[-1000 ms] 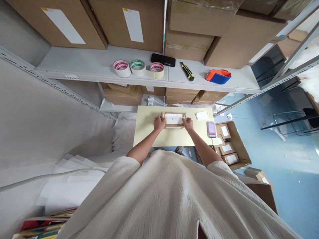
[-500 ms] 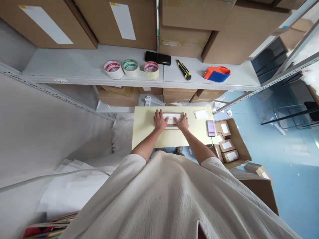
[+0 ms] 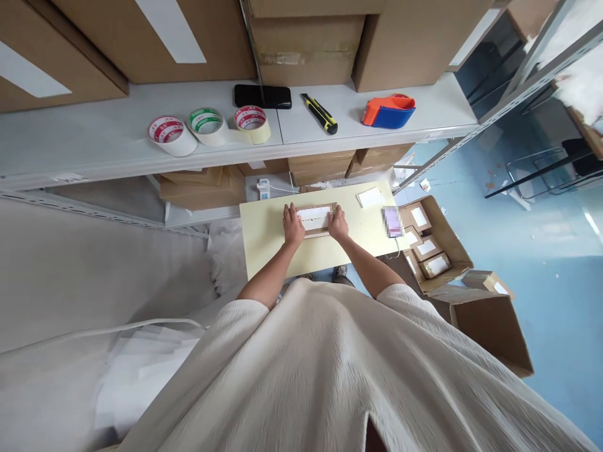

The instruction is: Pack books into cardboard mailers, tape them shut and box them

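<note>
On the pale yellow table (image 3: 264, 251) lies a small cardboard box (image 3: 316, 233) with a white label (image 3: 315, 218) on its top. My left hand (image 3: 293, 226) grips the box's left end, fingers over the far side. At the opposite end my right hand (image 3: 338, 224) is closed round it. A stack of white labels (image 3: 370, 198) lies to the right, beyond a phone (image 3: 392, 221) with a lit screen and a white cable.
On the shelf (image 3: 211, 154) ahead stand tape rolls (image 3: 169, 135), a dark phone (image 3: 262, 96), a box cutter (image 3: 319, 113) and an orange-blue tape dispenser (image 3: 389, 111). Right of the table, an open carton (image 3: 450, 251) holds several labelled boxes; another open carton (image 3: 492, 333) stands nearer.
My thumbs have moved off the middle of the label to the box's ends, and both hands now grip its sides. The camera view has turned and shifted.
</note>
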### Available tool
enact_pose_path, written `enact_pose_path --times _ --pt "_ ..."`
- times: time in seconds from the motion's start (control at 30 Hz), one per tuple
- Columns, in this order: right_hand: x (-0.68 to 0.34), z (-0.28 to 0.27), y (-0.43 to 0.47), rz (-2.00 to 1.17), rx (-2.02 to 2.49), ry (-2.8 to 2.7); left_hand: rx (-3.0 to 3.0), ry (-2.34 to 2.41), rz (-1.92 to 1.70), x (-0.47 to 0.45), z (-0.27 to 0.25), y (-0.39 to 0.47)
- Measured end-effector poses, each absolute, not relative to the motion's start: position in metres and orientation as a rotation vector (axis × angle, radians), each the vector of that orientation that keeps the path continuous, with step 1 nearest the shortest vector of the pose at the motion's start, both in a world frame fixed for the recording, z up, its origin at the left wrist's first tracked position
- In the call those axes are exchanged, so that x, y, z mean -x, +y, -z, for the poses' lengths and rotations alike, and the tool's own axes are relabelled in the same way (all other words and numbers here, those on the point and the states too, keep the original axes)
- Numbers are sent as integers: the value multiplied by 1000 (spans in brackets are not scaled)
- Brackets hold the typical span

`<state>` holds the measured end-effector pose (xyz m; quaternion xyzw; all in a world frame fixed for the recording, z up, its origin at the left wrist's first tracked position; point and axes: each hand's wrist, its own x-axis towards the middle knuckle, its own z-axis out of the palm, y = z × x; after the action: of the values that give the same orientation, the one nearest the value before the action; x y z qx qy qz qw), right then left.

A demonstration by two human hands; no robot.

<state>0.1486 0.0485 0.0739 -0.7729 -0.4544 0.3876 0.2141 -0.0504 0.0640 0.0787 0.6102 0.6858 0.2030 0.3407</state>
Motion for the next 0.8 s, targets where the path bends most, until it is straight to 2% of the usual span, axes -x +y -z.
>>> enact_pose_path --times 0.23,0.4,0.8 --pt "-178 -82 47 -1139 2012 -1166 -1660 1858 -458 51 -99 58" --pt "-226 -86 31 -1077 2099 -1043 -1777 1701 -462 40 -112 61" --pt "-336 -80 41 -1089 2285 -1095 -1968 1484 -508 -63 -129 80"
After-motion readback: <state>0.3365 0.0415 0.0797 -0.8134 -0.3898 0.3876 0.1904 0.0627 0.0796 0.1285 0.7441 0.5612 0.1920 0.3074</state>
